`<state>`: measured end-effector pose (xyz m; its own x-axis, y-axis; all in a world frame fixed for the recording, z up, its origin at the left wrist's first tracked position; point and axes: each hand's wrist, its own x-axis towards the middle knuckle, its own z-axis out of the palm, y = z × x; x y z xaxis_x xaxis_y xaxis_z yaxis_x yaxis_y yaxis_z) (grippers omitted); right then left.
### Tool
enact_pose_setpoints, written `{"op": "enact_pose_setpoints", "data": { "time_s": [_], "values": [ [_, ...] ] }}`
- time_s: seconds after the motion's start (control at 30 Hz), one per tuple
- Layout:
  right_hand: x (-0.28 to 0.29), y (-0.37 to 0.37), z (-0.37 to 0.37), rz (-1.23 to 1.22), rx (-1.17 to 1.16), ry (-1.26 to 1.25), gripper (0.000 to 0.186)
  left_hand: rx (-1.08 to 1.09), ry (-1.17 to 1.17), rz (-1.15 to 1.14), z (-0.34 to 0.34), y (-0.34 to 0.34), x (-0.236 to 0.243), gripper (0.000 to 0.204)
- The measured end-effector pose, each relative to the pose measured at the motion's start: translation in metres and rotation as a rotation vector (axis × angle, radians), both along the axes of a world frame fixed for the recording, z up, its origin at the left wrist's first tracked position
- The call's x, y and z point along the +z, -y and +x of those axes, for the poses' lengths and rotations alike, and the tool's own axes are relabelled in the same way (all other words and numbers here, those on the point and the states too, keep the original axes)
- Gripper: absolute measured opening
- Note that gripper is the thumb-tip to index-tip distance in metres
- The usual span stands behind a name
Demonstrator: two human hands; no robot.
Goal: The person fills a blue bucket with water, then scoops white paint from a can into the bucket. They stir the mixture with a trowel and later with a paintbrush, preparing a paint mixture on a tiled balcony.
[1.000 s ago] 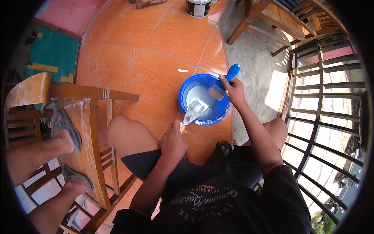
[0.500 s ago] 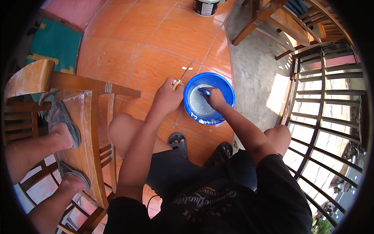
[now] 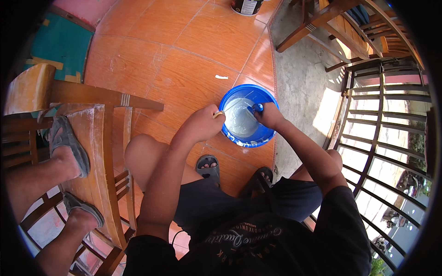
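A blue bucket (image 3: pixel 270 97) on the tiled floor holds a whitish paste (image 3: pixel 240 120), its surface streaked. My right hand (image 3: pixel 269 116) reaches over the bucket's right side, closed around a blue-handled tool (image 3: pixel 258 107). That tool's lower end meets the paste; its shape is hard to make out. At the left rim, my left hand (image 3: pixel 207 122) is closed on a tan-handled tool (image 3: pixel 218 114), whose blade I cannot make out now. White smears mark the bucket's near rim.
A wooden chair (image 3: pixel 110 94) stands at left, with another person's sandaled feet (image 3: pixel 69 156) on it. Slatted metal bars (image 3: pixel 375 152) line the right side. Wooden furniture (image 3: pixel 317 23) and a dark tub (image 3: pixel 247 6) are farther off. A white smear (image 3: pixel 221 77) lies on the tiles.
My left hand has come right and down to the bucket's rim, and its tool's thin metal blade no longer shows pointing away. My right hand has shifted right; more paste shows.
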<state>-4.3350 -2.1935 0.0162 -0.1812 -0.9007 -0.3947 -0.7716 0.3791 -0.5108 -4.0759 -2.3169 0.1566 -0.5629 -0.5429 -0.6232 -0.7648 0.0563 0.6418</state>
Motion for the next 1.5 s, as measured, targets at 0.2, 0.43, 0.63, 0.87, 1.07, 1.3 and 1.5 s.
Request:
{"op": "enact_pose_setpoints", "data": {
  "time_s": [0.2, 0.43, 0.63, 0.87, 1.07, 1.3, 1.5],
  "values": [
    [-0.011, 0.007, 0.040, -0.268, 0.070, 0.064, 0.034, -0.007, 0.031, 0.065, 0.000, 0.006, -0.003, 0.042],
    [0.000, -0.009, 0.039, 0.084, 0.275, 0.189, 0.024, -0.035, 0.035, 0.039, -0.001, 0.012, -0.007, 0.048],
    [-0.007, 0.025, 0.029, -0.044, 0.062, -0.044, 0.026, -0.034, 0.063, 0.067, -0.001, 0.015, 0.000, 0.044],
    [-0.009, 0.008, 0.054, -0.143, 0.192, 0.153, 0.035, 0.051, -0.011, 0.147, 0.003, 0.026, 0.008, 0.038],
    [0.001, -0.011, 0.055, 0.114, 0.282, 0.181, 0.029, 0.008, -0.121, -0.240, -0.025, 0.036, 0.023, 0.033],
    [0.007, -0.003, 0.055, 0.168, 0.064, 0.121, 0.019, -0.637, -0.082, -0.757, -0.192, 0.096, -0.039, 0.031],
    [0.016, -0.008, 0.069, 0.213, -0.001, 0.171, 0.020, -0.813, -0.023, -0.613, -0.289, 0.114, -0.172, 0.035]
  ]
}}
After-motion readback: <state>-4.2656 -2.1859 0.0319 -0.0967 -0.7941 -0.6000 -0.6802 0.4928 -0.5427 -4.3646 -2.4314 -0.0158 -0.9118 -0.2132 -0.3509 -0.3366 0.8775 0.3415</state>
